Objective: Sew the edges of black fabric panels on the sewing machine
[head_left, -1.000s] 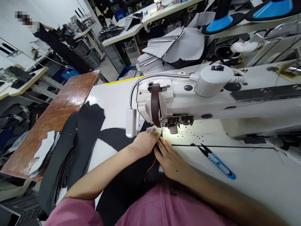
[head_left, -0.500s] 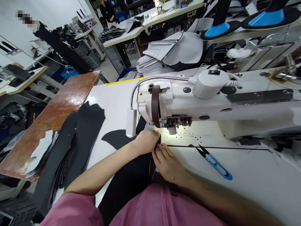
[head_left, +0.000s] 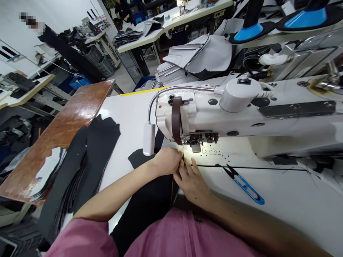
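The left hand (head_left: 167, 161) is pinching the black fabric panel (head_left: 140, 159) just before the sewing machine's presser foot (head_left: 196, 147), while the right hand (head_left: 191, 185) is resting loosely spread beside it.

My left hand (head_left: 166, 161) and right hand (head_left: 191, 186) cover the spot where the black material (head_left: 143, 194) reaches the sewing machine needle (head_left: 183, 144), so I can't see how the edge lies there. The needle's tip is too small to make out. The orange strand (head_left: 172, 189) is too fine to call thread or cord, and its top end vanishes behind my hands. Specks on the machine bed (head_left: 214, 151) are too small to identify. The pixelated patch (head_left: 30, 23) is unreadable, and the top edge cuts off the blue-based stands (head_left: 305, 18).
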The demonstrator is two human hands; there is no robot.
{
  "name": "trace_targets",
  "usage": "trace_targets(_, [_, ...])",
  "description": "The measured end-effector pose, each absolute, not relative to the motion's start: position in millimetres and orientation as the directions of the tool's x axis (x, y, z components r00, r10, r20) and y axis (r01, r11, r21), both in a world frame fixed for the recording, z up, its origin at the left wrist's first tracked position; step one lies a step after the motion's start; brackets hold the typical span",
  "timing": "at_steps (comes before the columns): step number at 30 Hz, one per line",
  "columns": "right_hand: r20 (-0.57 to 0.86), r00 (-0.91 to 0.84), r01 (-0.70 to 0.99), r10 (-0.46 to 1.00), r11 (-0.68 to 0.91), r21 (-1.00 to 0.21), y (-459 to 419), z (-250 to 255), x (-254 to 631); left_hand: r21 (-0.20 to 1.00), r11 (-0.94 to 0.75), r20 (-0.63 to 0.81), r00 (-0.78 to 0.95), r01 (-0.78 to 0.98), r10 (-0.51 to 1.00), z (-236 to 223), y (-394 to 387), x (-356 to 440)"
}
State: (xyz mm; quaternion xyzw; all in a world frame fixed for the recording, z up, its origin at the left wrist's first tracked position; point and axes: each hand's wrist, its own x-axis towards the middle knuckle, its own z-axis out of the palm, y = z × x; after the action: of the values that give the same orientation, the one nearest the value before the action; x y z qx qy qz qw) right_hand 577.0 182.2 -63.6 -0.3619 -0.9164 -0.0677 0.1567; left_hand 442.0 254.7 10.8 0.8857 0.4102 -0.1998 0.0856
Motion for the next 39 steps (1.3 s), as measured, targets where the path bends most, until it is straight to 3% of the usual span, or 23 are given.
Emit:
trace_targets(5, [0.378,-0.694,0.683,0.613,0.726,0.076,182,-65,573,-0.014,-0.614,-0.415,0.554,0.789,0.721,11,255,443])
trace_targets(13, [0.441,-0.717,0.616,0.541,0.787,0.036,175,-65,577,-0.006,-0.6,-0.446,0.535,0.8,0.718,14,256,448])
trace_targets(23, [0.348,-0.71,0.667,0.612,0.743,0.053,194,-61,572,0.021,-0.576,-0.439,0.525,0.817,0.729,15,258,440])
trace_targets(28, [0.304,-0.758,0.618,0.577,0.784,0.052,175,-58,575,0.03,-0.566,-0.464,0.513,0.824,0.722,15,254,438])
trace_targets(39, [0.184,-0.724,0.671,0.665,0.74,-0.036,215,-46,573,0.149,-0.534,-0.42,0.542,0.832,0.728,12,252,436])
